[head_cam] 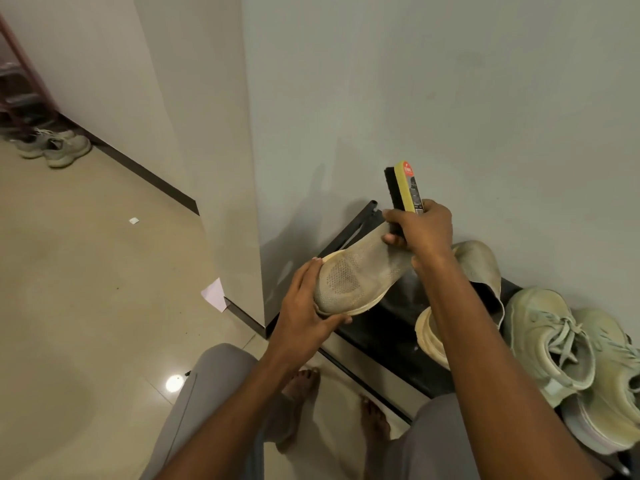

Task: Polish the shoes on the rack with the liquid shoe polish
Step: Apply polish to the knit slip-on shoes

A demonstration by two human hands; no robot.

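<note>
My left hand (306,306) grips the toe of a beige knit slip-on shoe (360,275), held above the left end of the black shoe rack (388,327). My right hand (420,228) grips a shoe brush (405,188) with a yellow back and black bristles, standing upright at the shoe's heel end. My right fingers also touch the shoe. The matching slip-on (474,271) lies on the rack under my right forearm. No liquid polish bottle shows.
Two pale green lace-up sneakers (554,344) sit on the rack's right part against the wall. Another pair of sneakers (53,147) stands on the tiled floor far left near a red-brown rack (17,81). My knees and bare feet are below.
</note>
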